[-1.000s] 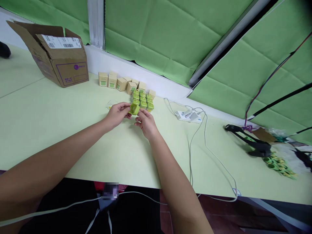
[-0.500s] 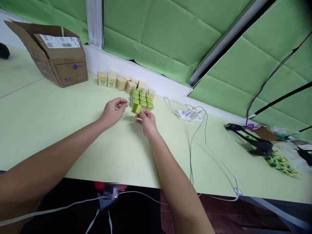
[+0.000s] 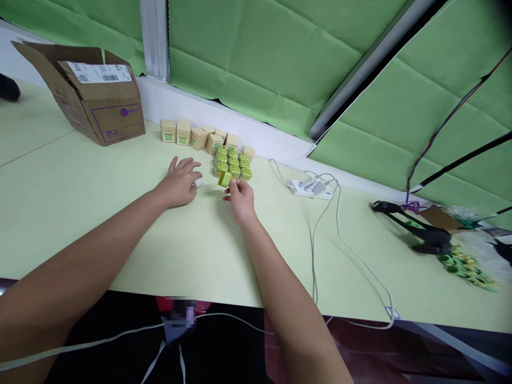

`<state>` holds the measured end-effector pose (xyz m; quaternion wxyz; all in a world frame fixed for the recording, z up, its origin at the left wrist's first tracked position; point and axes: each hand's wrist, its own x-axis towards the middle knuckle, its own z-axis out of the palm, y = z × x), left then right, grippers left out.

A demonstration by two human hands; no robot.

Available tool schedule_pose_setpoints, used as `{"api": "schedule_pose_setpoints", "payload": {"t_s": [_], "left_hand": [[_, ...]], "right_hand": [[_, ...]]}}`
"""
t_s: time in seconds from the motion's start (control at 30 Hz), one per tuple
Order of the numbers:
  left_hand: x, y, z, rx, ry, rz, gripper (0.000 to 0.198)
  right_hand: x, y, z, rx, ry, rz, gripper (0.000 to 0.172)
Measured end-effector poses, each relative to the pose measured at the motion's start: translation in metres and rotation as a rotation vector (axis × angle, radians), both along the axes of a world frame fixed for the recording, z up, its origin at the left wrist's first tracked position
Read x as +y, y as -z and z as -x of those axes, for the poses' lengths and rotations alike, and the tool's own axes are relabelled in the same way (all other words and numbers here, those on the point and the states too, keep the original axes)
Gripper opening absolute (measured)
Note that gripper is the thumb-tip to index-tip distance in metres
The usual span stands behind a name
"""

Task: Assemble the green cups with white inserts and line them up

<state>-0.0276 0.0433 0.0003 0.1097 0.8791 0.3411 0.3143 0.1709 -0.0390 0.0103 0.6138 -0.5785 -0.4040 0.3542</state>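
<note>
Between the thumb and fingers of my right hand (image 3: 241,201) is a small hollow green cap (image 3: 224,178), tilted with its opening to the left. My left hand (image 3: 181,182) is to its left, low over the table, palm turned inward. A small whitish rounded piece (image 3: 197,183) shows at the inner side of its fingers, partly hidden by them. Just behind the cap stands a block of small containers with green tops (image 3: 234,164), set in rows, with pale loops on top.
Several small cardboard boxes (image 3: 183,132) line the wall behind. An open carton (image 3: 116,120) stands at the back left. A white power strip (image 3: 310,189) with cables lies right of my hands. Farther right are a black strap-like object (image 3: 416,226) and green pieces (image 3: 466,269).
My left hand has moved slightly left and opened its fingers wider, and the whitish rounded piece now shows there. The green cap has turned a little in my right hand.
</note>
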Motion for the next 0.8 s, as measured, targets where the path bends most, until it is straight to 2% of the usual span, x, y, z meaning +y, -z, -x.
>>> {"api": "schedule_pose_setpoints", "payload": {"t_s": [0.13,0.23,0.4,0.57,0.67,0.8], "left_hand": [[-0.003,-0.006,-0.002,-0.042,0.044,-0.01,0.037],[-0.011,-0.015,-0.008,-0.16,0.055,0.022,0.036],[-0.025,-0.017,-0.022,-0.514,-0.032,0.32,0.044],[-0.028,-0.015,-0.031,-0.763,0.124,0.619,0.051],[-0.03,-0.02,-0.032,-0.884,0.185,0.774,0.045],[-0.031,-0.024,-0.031,-0.952,0.172,0.82,0.042]], "right_hand": [[0.002,0.003,0.0,-0.006,-0.006,0.004,0.026],[0.003,0.004,-0.001,-0.01,0.001,0.003,0.027],[0.005,0.007,0.001,0.009,-0.034,-0.021,0.025],[0.005,0.008,0.002,0.035,-0.045,-0.06,0.024],[0.005,0.008,0.001,0.019,-0.041,-0.081,0.025],[0.003,0.007,0.001,-0.006,-0.041,-0.106,0.025]]}}
